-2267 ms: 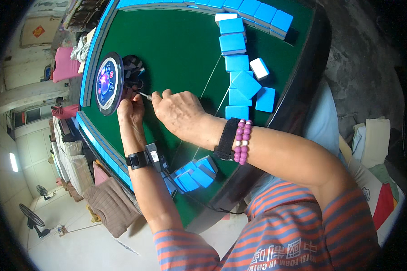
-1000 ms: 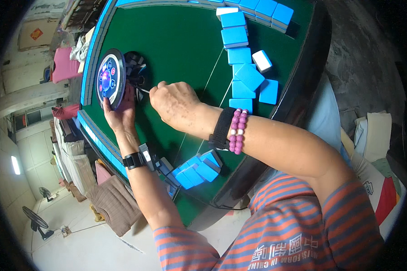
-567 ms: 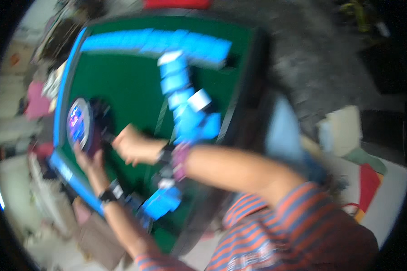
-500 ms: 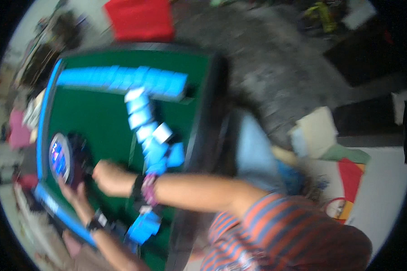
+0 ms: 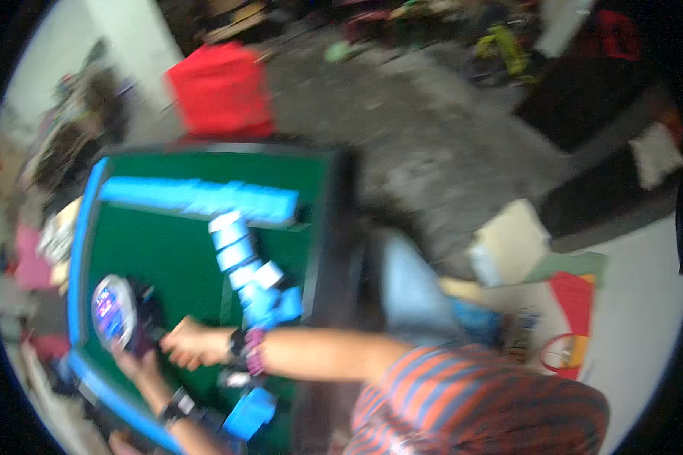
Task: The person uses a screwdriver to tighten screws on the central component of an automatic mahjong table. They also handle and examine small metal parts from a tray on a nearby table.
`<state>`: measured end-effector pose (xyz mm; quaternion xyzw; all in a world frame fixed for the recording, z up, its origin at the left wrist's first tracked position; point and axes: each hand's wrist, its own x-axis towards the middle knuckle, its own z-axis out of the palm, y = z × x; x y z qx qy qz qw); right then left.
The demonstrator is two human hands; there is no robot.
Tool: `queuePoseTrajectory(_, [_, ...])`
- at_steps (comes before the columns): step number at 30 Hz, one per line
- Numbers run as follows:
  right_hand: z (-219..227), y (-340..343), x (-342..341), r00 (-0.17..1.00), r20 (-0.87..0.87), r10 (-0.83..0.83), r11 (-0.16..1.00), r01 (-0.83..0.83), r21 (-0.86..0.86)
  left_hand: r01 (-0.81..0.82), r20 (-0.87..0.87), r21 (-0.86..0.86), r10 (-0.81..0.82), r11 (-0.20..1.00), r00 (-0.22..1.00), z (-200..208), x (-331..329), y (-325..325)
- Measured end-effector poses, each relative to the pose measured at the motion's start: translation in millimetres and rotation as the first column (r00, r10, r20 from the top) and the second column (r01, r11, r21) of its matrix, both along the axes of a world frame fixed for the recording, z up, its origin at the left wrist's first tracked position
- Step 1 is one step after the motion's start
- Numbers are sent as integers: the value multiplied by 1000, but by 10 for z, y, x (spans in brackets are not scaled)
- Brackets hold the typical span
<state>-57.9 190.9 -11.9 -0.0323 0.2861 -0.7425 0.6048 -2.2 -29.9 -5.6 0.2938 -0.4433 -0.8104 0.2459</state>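
A round device [image 5: 114, 311] with a white rim and a lit blue-purple face is tilted up at the left of a green-topped table. My left hand [image 5: 140, 371], a black band at its wrist, holds its lower edge. Close beside the device, my right hand [image 5: 196, 343] is closed in a fist, its knuckles toward the device's dark back. Blur hides what its fingers hold. Blue-and-white mahjong tiles [image 5: 235, 246] lie in a bent line above my right forearm. Several blue tiles [image 5: 250, 413] sit below that forearm.
A long row of blue tiles [image 5: 197, 199] runs along the table's far side. The green tabletop [image 5: 182, 258] has a blue-and-black border. A red box-shaped thing [image 5: 224, 91] stands beyond it. At the right are cardboard [image 5: 512, 243] and dark furniture [image 5: 584, 98].
The view has shifted, so the table sits lower in the picture. Both hands stay at the round device, the right one still closed close beside it.
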Motion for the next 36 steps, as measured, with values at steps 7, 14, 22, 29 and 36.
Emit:
queuePoseTrajectory(7, [121,125,-118,-127,-933,336,762,619,190,62,-194,187,-25,980,981,-159,-240,47])
queuePoseTrajectory(14, [-22,-39,-96,956,-289,43,946,54,320,114,-174,186,-81,976,981,-113,-67,10])
queuePoseTrajectory(22, [5,-9,-139,998,47,51,998,-53,35,233,-264,211,-174,949,949,-68,-38,-53])
queuePoseTrajectory(29, [-123,53,-116,981,170,97,993,-82,-90,301,-130,23,-296,953,946,24,8,344])
queuePoseTrajectory(36, [-84,66,-147,995,78,69,995,-63,-74,495,50,-107,-492,862,869,96,52,485])
